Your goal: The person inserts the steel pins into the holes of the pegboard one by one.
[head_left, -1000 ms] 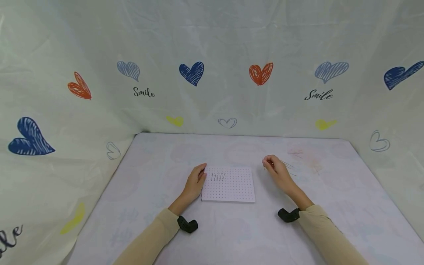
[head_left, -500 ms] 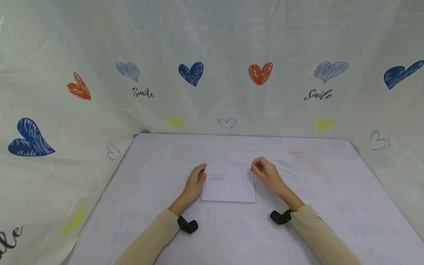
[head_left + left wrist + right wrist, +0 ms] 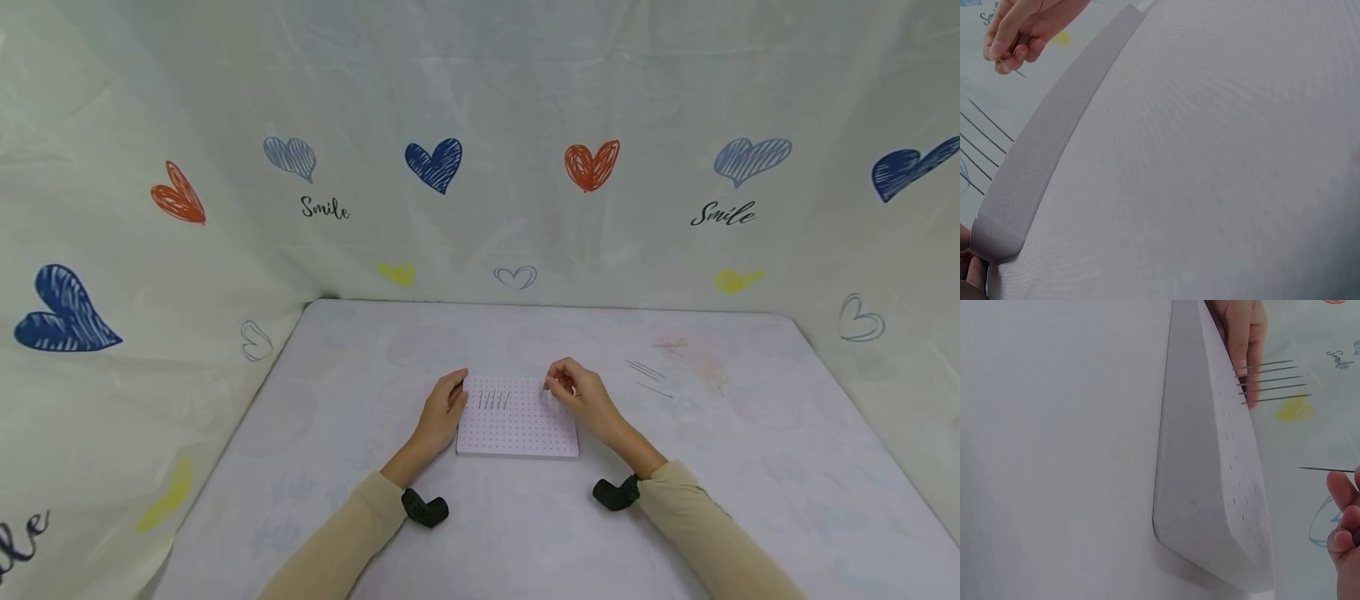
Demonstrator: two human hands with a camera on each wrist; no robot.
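Observation:
A white board (image 3: 517,433) with rows of small holes lies flat on the table. Several thin dark needles (image 3: 494,401) stand upright in a row near its back left. My left hand (image 3: 440,417) grips the board's left edge, thumb on the near side and fingers toward the back. Above the back right part of the board, my right hand (image 3: 583,400) pinches one needle (image 3: 1322,469) between thumb and fingertips. That needle's tip is apart from the board in the right wrist view.
Several loose needles (image 3: 647,370) lie on the white table (image 3: 750,467) to the right of the board. A hanging cloth (image 3: 480,225) printed with hearts surrounds the table's back and sides. A dark wrist device (image 3: 617,493) sits at each sleeve.
My right hand has moved left with the needle, from beside the loose needles to above the board's right part. The left hand and the board stay where they were.

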